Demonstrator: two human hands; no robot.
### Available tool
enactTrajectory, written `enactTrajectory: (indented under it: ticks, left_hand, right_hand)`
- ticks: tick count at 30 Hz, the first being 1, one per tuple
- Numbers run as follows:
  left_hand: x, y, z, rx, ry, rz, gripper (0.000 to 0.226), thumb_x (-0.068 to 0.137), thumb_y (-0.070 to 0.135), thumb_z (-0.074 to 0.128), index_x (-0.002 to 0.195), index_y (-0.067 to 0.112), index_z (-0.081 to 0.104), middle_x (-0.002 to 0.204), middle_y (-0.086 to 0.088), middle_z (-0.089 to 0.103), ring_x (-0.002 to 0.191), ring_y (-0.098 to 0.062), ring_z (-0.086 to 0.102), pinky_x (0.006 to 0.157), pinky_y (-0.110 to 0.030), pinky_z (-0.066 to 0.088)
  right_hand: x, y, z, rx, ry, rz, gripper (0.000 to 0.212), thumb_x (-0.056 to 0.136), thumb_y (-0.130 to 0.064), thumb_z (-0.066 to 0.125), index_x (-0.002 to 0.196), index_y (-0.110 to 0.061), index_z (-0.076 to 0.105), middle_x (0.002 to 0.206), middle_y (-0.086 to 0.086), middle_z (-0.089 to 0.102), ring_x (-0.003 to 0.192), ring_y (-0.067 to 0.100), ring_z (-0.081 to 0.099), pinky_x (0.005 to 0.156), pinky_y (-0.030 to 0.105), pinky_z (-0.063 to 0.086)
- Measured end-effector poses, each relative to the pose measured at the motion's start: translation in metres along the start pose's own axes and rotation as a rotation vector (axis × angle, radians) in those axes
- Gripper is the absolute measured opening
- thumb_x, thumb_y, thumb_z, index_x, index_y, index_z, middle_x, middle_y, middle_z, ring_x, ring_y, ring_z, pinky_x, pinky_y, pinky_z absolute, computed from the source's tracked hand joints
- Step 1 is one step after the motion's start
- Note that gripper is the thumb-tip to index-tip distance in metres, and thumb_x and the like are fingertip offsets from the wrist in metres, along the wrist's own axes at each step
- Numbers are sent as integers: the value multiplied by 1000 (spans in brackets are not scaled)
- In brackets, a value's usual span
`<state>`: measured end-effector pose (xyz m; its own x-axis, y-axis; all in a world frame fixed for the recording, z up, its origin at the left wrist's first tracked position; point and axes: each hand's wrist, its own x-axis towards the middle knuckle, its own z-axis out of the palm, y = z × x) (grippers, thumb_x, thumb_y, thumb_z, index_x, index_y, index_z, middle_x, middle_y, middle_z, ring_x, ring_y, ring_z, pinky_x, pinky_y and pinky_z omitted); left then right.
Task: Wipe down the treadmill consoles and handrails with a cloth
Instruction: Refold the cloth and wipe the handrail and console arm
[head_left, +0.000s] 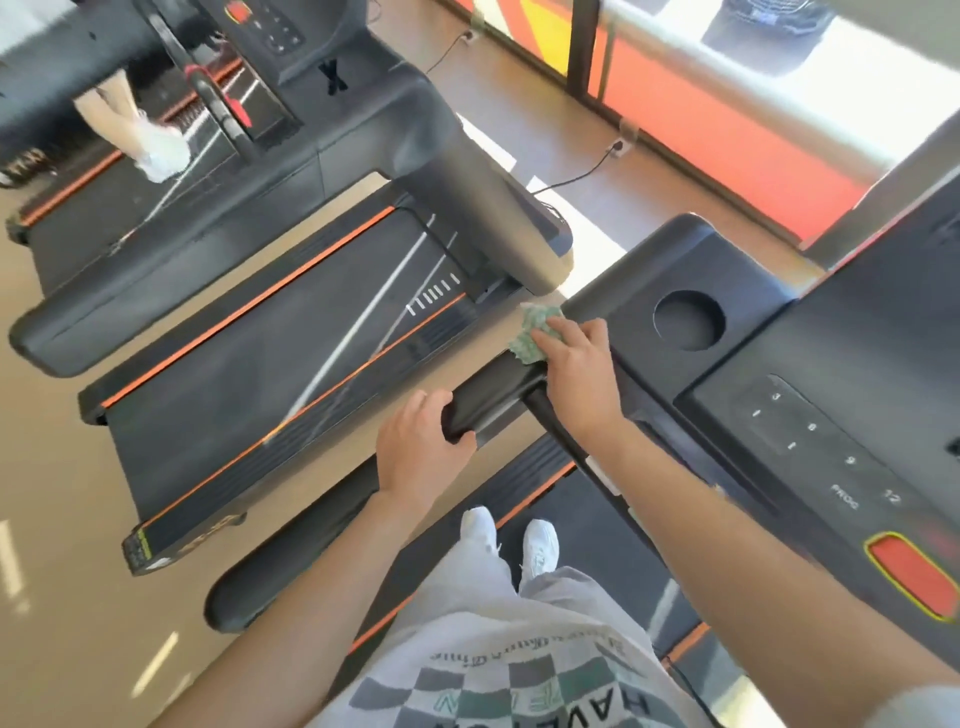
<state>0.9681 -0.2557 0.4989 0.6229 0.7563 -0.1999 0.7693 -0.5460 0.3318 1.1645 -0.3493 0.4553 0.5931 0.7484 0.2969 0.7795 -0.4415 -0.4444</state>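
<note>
Handrail (493, 392) lengthwise toward console (779, 332)

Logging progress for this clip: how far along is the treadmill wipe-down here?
Done: no wiped surface can be told from an unwiped one. In hand: the right hand presses the green cloth on the handrail beside the console, while the left hand grips the rail's end. Left: likely the console's keypad and the neighbouring treadmill.

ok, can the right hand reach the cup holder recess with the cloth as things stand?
Probably yes. The right hand presses the cloth on the handrail beside the console; bare console top lies between it and the cup holder.
</note>
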Motion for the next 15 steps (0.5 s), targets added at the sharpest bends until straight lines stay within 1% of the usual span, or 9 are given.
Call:
enactTrajectory:
  ticks: [2, 3, 5, 6, 9, 11, 12, 13, 15]
  left_hand:
    - [6, 6, -3, 27, -27, 1, 43, 82, 43, 74, 117, 21, 60, 105, 5, 59, 91, -18, 58, 73, -32, 46]
    - [10, 8, -5, 31, -35, 3, 42, 82, 43, 74, 115, 21, 59, 105, 6, 59, 90, -16, 57, 71, -31, 45]
    - [18, 15, -5, 10, -40, 33, 41, 83, 41, 73, 117, 22, 59, 110, 6, 58, 92, -14, 56, 71, -29, 42]
    - [23, 20, -4, -9, -39, 70, 42, 84, 40, 73, 119, 23, 59, 113, 6, 59, 96, -14, 57, 73, -28, 43]
    - [41, 42, 3, -62, -28, 232, 47, 86, 36, 72, 129, 22, 59, 123, 3, 60, 108, -18, 55, 85, -32, 47]
    - [54, 60, 10, -86, -18, 335, 51, 87, 34, 71, 135, 19, 59, 130, 0, 61, 112, -22, 54, 93, -35, 47]
    - [60, 67, 13, -97, -20, 369, 54, 88, 34, 70, 138, 19, 57, 134, -1, 61, 114, -23, 54, 95, -36, 46]
    - [66, 73, 17, -111, -32, 388, 56, 90, 34, 69, 142, 18, 55, 137, -1, 59, 117, -24, 54, 97, -37, 46]
    - [75, 79, 26, -143, -56, 396, 60, 92, 35, 68, 147, 21, 50, 139, 0, 56, 117, -23, 55, 95, -39, 50]
  right_hand:
    - [-6, 0, -2, 61, -88, -54, 40, 69, 13, 78, 102, -11, 79, 106, 8, 71, 81, 31, 51, 69, 34, 50]
    - [-7, 3, -7, 95, -109, -43, 38, 69, 13, 77, 97, -12, 80, 100, 8, 72, 77, 30, 51, 66, 34, 50]
    - [-8, 10, -25, 145, -99, 52, 37, 71, 17, 70, 90, -13, 81, 91, 6, 73, 73, 29, 51, 63, 35, 50]
    - [-9, 14, -37, 150, -56, 120, 37, 73, 18, 65, 90, -12, 81, 92, 7, 73, 75, 30, 53, 65, 35, 51]
    - [-13, 32, -74, 17, 128, 278, 36, 79, 15, 61, 102, -6, 77, 110, 12, 71, 89, 37, 54, 78, 37, 50]
    - [-17, 44, -85, -135, 145, 305, 35, 83, 10, 62, 111, -6, 74, 120, 12, 68, 96, 39, 55, 77, 40, 52]
    - [-21, 48, -86, -171, 90, 295, 34, 86, 4, 62, 117, -6, 71, 124, 13, 66, 101, 40, 55, 80, 42, 54]
    - [-27, 52, -82, -191, 1, 269, 35, 90, -3, 61, 124, -6, 67, 130, 15, 63, 109, 41, 55, 88, 47, 54]
    - [-39, 56, -72, -253, -169, 198, 47, 95, -21, 54, 140, -6, 54, 146, 18, 51, 129, 44, 46, 108, 54, 41]
